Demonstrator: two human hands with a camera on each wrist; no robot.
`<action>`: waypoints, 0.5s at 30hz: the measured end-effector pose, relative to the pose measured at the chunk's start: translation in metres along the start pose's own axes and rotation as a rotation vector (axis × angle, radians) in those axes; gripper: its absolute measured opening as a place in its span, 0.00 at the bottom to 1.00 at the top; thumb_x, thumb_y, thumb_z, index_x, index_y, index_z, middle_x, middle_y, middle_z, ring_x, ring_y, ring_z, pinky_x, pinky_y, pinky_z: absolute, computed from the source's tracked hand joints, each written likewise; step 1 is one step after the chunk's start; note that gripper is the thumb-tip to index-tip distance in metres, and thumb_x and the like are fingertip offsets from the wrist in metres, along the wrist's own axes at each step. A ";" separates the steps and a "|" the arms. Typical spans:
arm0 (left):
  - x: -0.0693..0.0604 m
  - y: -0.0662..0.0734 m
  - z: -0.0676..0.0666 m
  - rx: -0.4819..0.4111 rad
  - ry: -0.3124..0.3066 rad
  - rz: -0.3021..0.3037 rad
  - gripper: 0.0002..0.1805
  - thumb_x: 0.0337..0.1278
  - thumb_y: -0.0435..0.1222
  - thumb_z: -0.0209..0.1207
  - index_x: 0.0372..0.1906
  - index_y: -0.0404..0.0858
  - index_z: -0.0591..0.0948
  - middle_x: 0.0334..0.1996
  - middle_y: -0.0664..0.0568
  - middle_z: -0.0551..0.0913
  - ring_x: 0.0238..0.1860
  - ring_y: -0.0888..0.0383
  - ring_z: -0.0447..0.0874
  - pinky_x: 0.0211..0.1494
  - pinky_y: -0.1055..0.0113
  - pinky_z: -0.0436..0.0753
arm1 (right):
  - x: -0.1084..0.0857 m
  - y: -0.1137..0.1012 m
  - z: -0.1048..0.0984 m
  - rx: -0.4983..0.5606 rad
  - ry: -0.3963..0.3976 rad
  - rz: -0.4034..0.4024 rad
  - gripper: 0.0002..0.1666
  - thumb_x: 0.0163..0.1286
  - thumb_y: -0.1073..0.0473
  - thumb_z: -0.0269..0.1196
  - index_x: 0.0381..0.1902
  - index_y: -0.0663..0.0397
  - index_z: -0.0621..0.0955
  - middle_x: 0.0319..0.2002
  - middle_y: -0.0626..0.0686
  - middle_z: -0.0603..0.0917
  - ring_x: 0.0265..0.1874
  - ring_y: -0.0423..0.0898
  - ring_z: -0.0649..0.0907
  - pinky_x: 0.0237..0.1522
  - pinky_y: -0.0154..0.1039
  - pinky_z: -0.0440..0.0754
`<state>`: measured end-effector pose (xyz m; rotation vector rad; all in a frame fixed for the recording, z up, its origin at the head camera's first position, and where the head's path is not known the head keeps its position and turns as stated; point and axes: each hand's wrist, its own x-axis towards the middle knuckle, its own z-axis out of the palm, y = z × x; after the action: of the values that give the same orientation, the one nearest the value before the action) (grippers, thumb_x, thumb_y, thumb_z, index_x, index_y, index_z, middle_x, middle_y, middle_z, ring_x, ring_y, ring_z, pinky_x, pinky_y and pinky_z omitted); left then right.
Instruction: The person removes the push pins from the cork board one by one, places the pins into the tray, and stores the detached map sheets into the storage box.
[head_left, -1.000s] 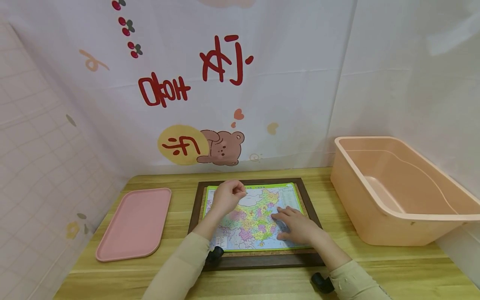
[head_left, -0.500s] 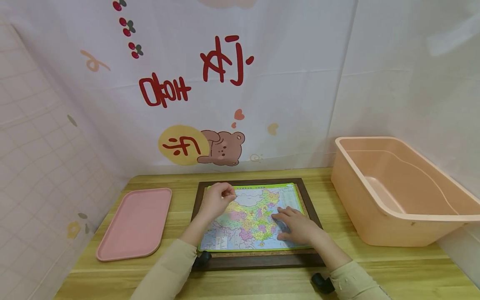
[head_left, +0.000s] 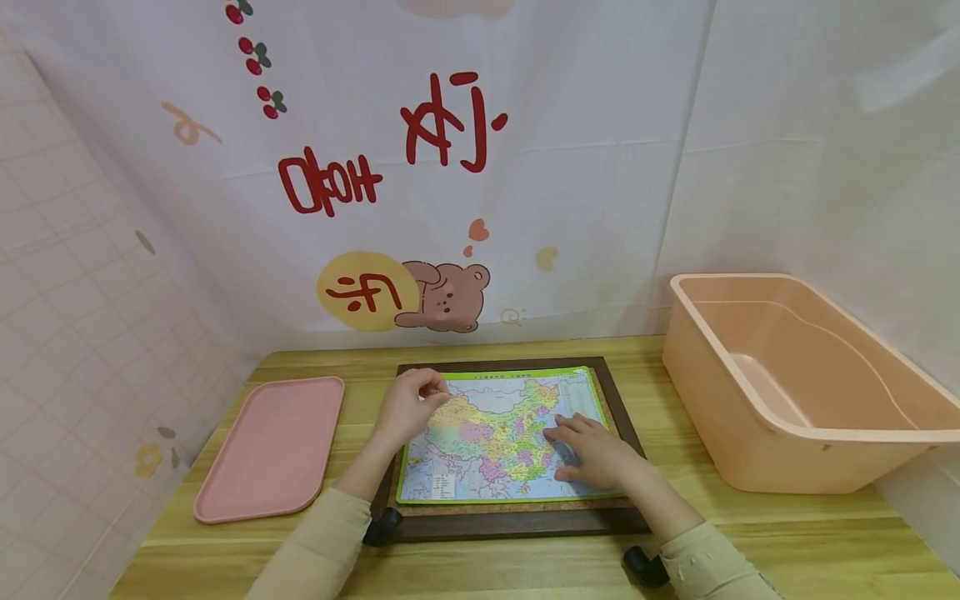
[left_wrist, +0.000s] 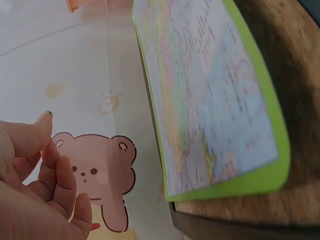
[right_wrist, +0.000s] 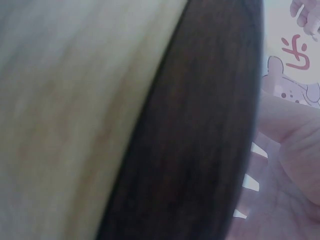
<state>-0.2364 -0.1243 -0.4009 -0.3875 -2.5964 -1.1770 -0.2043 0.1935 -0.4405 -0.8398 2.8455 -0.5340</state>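
A map (head_left: 480, 433) with a green border lies on a cork board (head_left: 517, 509) in a dark wooden frame (head_left: 525, 524). My left hand (head_left: 405, 408) is above the map's upper left corner, its thumb and fingertips pinched together. In the left wrist view a tiny dark-and-gold tip, perhaps a thumbtack (left_wrist: 48, 113), shows at those fingertips; most of it is hidden. My right hand (head_left: 588, 450) rests with spread fingers on the map's right side. The right wrist view mostly shows the blurred dark frame edge, with the palm (right_wrist: 295, 165) beside it.
A pink tray (head_left: 270, 450) lies left of the frame on the wooden table (head_left: 360, 567). To the right stands a deep peach basin (head_left: 750, 442). A printed white cloth (head_left: 585, 167) hangs behind the table.
My left hand has moved left along the map's top, from near the middle to the upper left corner, still pinching. The right hand and the map have stayed in place.
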 end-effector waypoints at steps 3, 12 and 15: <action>-0.001 -0.005 -0.005 0.005 0.000 -0.027 0.06 0.58 0.29 0.67 0.29 0.40 0.81 0.28 0.54 0.75 0.34 0.54 0.73 0.40 0.60 0.75 | 0.000 0.000 0.000 0.000 0.000 -0.005 0.39 0.63 0.47 0.69 0.68 0.57 0.73 0.70 0.66 0.66 0.68 0.72 0.63 0.60 0.69 0.67; -0.004 -0.019 -0.023 0.005 0.003 -0.089 0.04 0.60 0.29 0.65 0.32 0.39 0.81 0.28 0.52 0.76 0.32 0.54 0.73 0.37 0.61 0.73 | 0.000 0.001 0.000 -0.001 -0.004 -0.002 0.39 0.64 0.47 0.69 0.68 0.56 0.73 0.70 0.66 0.65 0.68 0.71 0.62 0.60 0.69 0.67; -0.004 -0.026 -0.028 0.001 0.016 -0.108 0.05 0.60 0.29 0.65 0.31 0.39 0.81 0.29 0.52 0.75 0.33 0.53 0.73 0.37 0.61 0.73 | 0.000 0.000 0.000 0.003 -0.005 0.003 0.39 0.64 0.47 0.69 0.68 0.56 0.73 0.71 0.65 0.65 0.68 0.71 0.62 0.60 0.69 0.67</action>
<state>-0.2378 -0.1626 -0.4024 -0.2396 -2.6331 -1.2082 -0.2042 0.1940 -0.4407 -0.8356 2.8400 -0.5354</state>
